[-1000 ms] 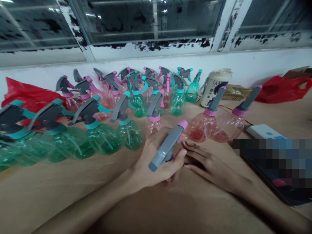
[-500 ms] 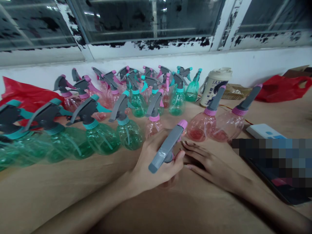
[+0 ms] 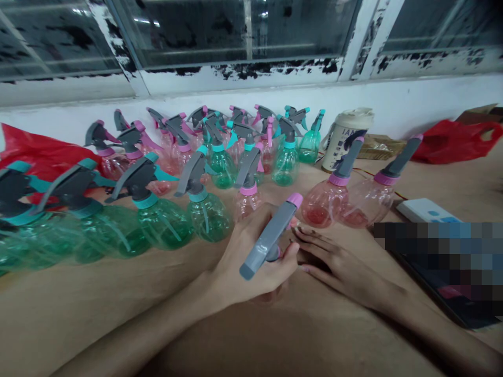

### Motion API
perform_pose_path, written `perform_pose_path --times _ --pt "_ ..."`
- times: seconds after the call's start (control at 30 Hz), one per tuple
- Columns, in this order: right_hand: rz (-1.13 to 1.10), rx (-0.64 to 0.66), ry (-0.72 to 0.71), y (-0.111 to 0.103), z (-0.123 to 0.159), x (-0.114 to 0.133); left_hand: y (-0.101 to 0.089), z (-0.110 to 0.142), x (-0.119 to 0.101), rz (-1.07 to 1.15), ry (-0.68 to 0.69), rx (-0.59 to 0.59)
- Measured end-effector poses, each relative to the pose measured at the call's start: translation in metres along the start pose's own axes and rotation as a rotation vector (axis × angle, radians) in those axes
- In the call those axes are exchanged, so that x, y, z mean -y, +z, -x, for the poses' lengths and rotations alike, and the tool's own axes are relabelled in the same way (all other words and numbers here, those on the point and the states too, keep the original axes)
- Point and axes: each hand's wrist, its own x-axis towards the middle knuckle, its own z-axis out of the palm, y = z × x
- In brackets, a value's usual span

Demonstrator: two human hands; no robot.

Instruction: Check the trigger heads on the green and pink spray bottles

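L hand (image 3: 251, 256) grasps pink spray btl (image 3: 269, 238). R hand (image 3: 334, 259) lies open on surface (image 3: 94, 293), nr 2 other pink btls (image 3: 324, 207).

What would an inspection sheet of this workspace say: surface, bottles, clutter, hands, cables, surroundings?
Surface: tan tabletop, no spill seen.
Bottles: pink-tipped spray bottle in hand; green bottles at left; two pink bottles at right, liquid low; more of both colours behind.
Clutter: red bag, tumbler, cardboard, white device, dark flat object partly pixelated.
Hands: left hand around the held bottle; right hand beside it, contact unclear.
Cables: thin wire behind the right-side bottles, ends unclear.
Surroundings: white wall, windows with patchy frames.
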Motion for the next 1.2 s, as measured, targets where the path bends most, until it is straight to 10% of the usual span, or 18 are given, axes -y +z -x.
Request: perform_pose_path --times 0.93,1.2 --pt "0.0 -0.009 -0.007 0.0 0.001 -0.002 -0.004 0.002 -0.003 0.104 -0.017 0.083" --pt "-0.177 -0.02 0.04 -0.025 -0.001 0.036 -0.004 0.001 -0.004 0.182 -0.055 0.068"
